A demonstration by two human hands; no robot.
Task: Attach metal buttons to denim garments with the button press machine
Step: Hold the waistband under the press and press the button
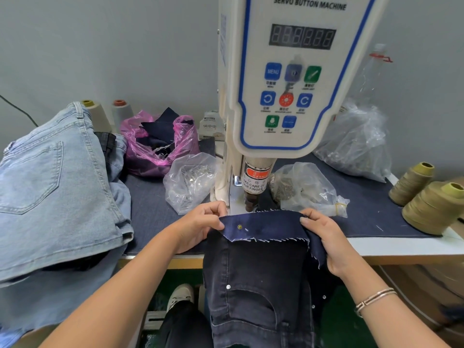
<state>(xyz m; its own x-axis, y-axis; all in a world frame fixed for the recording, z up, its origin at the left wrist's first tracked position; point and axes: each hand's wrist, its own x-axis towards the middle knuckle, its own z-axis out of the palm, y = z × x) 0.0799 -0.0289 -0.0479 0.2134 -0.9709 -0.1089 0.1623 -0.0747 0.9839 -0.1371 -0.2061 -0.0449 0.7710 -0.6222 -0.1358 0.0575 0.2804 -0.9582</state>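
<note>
The left hand (200, 226) pinches the left end of a dark blue denim strip (263, 226) between thumb and curled fingers, and the right hand (324, 237) pinches the right end the same way, so the strip is stretched flat between them at the front edge of the bench (401, 247). A small metal button (240, 226) sits on the strip close to the left thumb. The strip's lower edge is frayed with pale threads, and a dark denim garment (261, 292) hangs below it, off the bench front, showing small rivets. Just behind the strip stands the button press machine (288, 84), its press head (251, 200) pointing down above the strip's far edge and its control panel facing the person. Two clear bags of metal parts lie on either side of the machine's base, the left bag (188, 182) and the right bag (306, 187). Light blue jeans (50, 187) are piled at the bench's left edge. A pink bag (160, 141) of dark fabric sits toward the back. Olive thread cones (431, 207) stand at the right edge.
</note>
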